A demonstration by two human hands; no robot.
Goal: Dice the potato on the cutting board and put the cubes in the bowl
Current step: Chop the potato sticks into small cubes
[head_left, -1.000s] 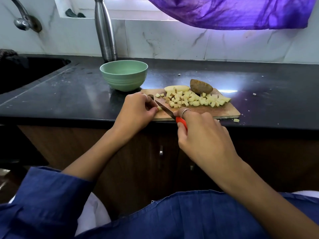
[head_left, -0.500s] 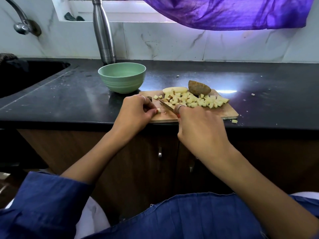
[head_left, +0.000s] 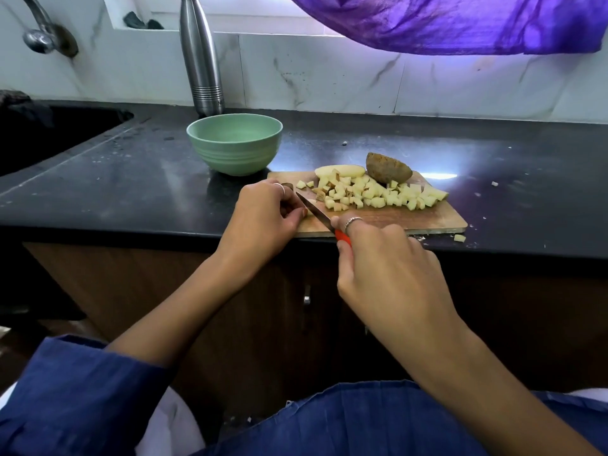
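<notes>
Potato cubes are heaped across the middle of the wooden cutting board, which lies at the front edge of a black counter. Behind the heap, an unpeeled potato half rests skin up, and a pale slice lies flat just beside it on the left. One stray cube sits off the board, on the counter near its front right corner.

The right hand is closed around the red handle of a knife, a ring showing on the forefinger; the blade runs up and left, its tip close to the left hand. That hand is curled over the board's left end, fingers narrowed on a small potato piece (mostly hidden, so the grip itself cannot be made out fully). A ring is worn here too.

The green bowl stands behind the board's left corner, near it; no cubes are seen inside. A steel bottle is upright behind the bowl, with a tiny mark near its base that cannot be read. Purple cloth hangs at the top right, and blue sleeves fill the lower edge.
</notes>
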